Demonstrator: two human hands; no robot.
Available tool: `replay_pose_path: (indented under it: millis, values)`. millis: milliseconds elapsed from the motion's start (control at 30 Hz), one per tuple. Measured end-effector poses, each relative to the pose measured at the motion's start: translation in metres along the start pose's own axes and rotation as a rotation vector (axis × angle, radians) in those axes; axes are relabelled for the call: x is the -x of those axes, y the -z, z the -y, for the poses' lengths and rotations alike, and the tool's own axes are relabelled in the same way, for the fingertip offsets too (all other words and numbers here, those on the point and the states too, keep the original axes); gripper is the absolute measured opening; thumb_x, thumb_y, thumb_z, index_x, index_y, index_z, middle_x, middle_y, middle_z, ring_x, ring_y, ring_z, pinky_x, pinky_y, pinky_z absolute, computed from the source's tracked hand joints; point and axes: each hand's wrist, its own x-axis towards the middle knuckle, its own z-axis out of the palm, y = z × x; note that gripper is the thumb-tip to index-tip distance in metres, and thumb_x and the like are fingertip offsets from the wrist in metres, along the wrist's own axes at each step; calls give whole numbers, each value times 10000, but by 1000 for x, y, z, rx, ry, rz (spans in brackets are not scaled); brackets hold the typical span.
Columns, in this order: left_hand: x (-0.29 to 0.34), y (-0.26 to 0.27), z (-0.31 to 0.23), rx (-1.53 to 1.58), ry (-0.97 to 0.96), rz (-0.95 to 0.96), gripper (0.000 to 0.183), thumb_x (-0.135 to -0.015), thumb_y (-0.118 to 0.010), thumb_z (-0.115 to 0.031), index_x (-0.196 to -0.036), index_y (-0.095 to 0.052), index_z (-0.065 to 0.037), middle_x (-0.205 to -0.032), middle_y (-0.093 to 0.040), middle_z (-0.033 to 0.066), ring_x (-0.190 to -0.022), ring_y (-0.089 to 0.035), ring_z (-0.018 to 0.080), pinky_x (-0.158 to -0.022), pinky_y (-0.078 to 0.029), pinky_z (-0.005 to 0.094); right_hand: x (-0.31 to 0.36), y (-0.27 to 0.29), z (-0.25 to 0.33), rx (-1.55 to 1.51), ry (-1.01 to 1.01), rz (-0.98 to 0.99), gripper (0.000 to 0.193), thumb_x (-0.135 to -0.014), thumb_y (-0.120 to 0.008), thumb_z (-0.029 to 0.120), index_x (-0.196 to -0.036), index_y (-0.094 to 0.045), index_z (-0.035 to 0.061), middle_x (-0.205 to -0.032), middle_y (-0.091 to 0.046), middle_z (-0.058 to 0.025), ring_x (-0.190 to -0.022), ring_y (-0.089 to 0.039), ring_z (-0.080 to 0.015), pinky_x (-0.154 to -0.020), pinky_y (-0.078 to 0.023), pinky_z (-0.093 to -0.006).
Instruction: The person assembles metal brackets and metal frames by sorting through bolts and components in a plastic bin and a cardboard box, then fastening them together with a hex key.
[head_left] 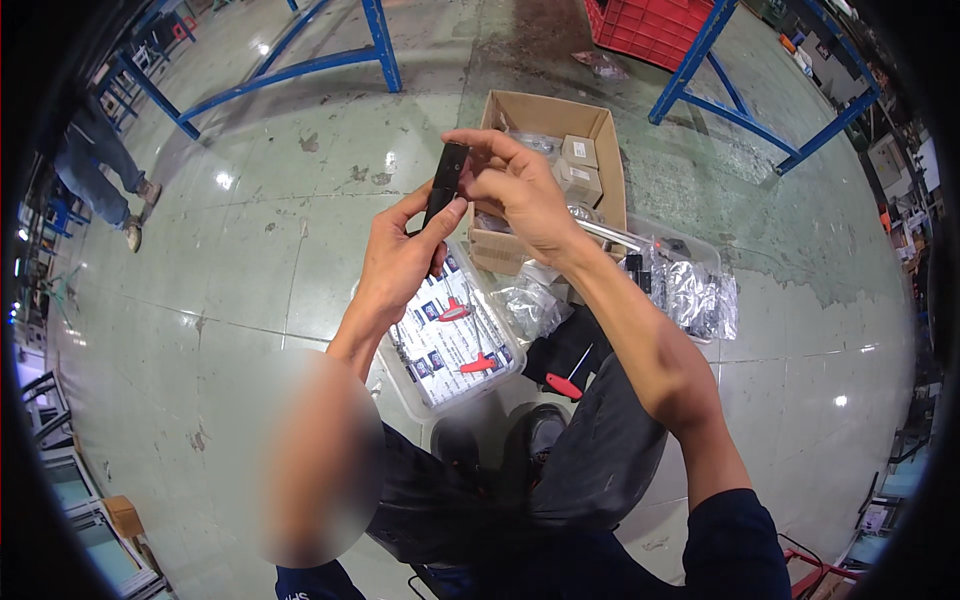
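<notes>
A black rectangular bar-like part (447,185) with small holes in its face is held up, tilted, above the plastic box. My left hand (393,262) grips its lower end between thumb and fingers. My right hand (522,195) is closed about the upper end, its index finger laid over the top; the other fingers are partly hidden. Below lies a clear plastic box (430,408) with printed sheets on it. Two red-handled tools, one (454,310) farther and one (478,364) nearer, rest there. A red-handled hex key (563,386) lies on black cloth by my knee.
An open cardboard box (612,150) holds small cartons and bagged parts. Right of it, a clear tub (700,255) contains bagged parts and metal bars. A crumpled plastic bag (533,305) lies between. Blue metal frames (385,50) and a red crate (650,30) stand beyond. A person (95,165) stands far left.
</notes>
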Motion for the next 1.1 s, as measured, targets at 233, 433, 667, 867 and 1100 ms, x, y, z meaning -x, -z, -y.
replay_pose_path:
  millis: [233,433,667,867,1100]
  values:
    - [0,2,0,49,3,8,320,-918,-668,-237,-1173,-639,-46,-681,-510,-47,-511,-458,34,-460,-379,216,-1,-2,1,-20,-22,30,401,-870,-605,42,-1268,-577,81,-982,-612,-2,-879,-591,-58,-768,-490,-194]
    - [2,2,-3,62,-7,24,369,-954,-584,-392,-1045,-636,-38,-768,-574,-5,-503,-475,53,-457,-379,215,-1,0,2,-49,-35,95,388,-895,-564,49,-1283,-561,71,-1062,-594,-11,-940,-594,-82,-783,-499,-205]
    - [-5,6,-2,314,25,117,868,-904,-187,-757,-1118,-577,-12,-851,-643,91,-470,-504,101,-426,-420,245,-2,-1,3,150,-101,-119,278,-946,-536,134,-1196,-604,35,-1058,-604,-33,-881,-589,-88,-733,-486,-208]
    - [-6,8,3,284,-19,30,900,-880,-154,-788,-1089,-555,-9,-818,-622,113,-462,-502,113,-408,-404,249,5,-6,-1,221,-140,-28,244,-928,-620,181,-1123,-650,37,-878,-650,-3,-795,-584,-64,-620,-443,-199]
    - [-7,4,2,418,-16,47,933,-852,-158,-822,-1090,-548,-9,-844,-594,89,-594,-543,131,-545,-457,270,2,-2,-6,212,-118,-12,260,-904,-658,151,-1137,-650,36,-830,-643,1,-732,-557,-56,-639,-442,-210]
